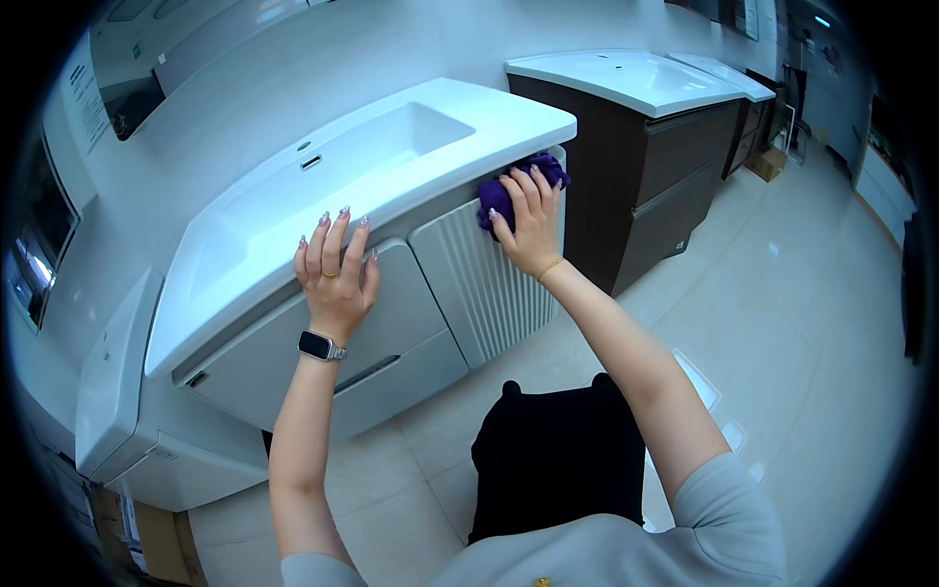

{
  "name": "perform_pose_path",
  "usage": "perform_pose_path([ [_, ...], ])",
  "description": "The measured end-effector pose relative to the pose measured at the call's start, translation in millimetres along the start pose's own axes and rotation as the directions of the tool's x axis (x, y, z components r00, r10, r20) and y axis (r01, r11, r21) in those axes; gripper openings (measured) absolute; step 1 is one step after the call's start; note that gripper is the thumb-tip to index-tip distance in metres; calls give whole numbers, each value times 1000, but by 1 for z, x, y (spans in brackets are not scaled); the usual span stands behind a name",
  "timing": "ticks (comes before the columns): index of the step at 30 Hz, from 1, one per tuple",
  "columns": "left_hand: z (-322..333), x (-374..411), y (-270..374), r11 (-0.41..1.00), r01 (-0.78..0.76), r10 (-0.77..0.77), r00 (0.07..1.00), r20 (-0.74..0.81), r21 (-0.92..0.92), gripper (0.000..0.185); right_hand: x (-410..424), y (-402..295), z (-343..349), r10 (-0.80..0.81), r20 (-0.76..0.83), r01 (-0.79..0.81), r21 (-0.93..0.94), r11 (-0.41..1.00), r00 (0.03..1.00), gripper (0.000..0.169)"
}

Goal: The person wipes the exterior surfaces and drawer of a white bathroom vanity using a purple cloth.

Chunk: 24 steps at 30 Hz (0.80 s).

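A white washbasin top with a rectangular bowl sits on a grey vanity cabinet in front of me. My left hand rests with its fingers spread on the basin's front rim and holds nothing; a watch is on that wrist. With my right hand I press a bunched purple cloth against the top of the cabinet's ribbed door, just below the basin's right corner. Part of the cloth is hidden under my fingers.
To the right stands a dark brown vanity with a white basin. At the left is another white basin cabinet. Cardboard lies at the lower left, and a small carton sits on the tiled floor further off.
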<state>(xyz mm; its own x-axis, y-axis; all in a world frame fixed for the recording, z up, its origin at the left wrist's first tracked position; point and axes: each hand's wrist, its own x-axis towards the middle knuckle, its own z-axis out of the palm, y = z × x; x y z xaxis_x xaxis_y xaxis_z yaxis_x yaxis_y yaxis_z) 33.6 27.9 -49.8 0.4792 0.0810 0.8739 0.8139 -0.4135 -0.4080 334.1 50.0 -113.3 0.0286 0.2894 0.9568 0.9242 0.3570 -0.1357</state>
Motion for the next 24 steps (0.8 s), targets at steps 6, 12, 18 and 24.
perform_pose_path([
  [6,12,2,4,991,45,-48,999,20,129,49,8,48,4,249,-42,-247,53,968,967,54],
  [12,12,4,6,990,53,-55,998,16,129,48,-4,-11,30,388,-109,-382,77,921,915,65],
  [18,11,5,6,991,47,-49,999,13,128,48,-12,-86,34,-65,-58,68,67,995,996,60],
  [24,10,5,8,991,57,-58,998,7,123,47,16,-94,11,-183,10,182,23,983,983,42],
])
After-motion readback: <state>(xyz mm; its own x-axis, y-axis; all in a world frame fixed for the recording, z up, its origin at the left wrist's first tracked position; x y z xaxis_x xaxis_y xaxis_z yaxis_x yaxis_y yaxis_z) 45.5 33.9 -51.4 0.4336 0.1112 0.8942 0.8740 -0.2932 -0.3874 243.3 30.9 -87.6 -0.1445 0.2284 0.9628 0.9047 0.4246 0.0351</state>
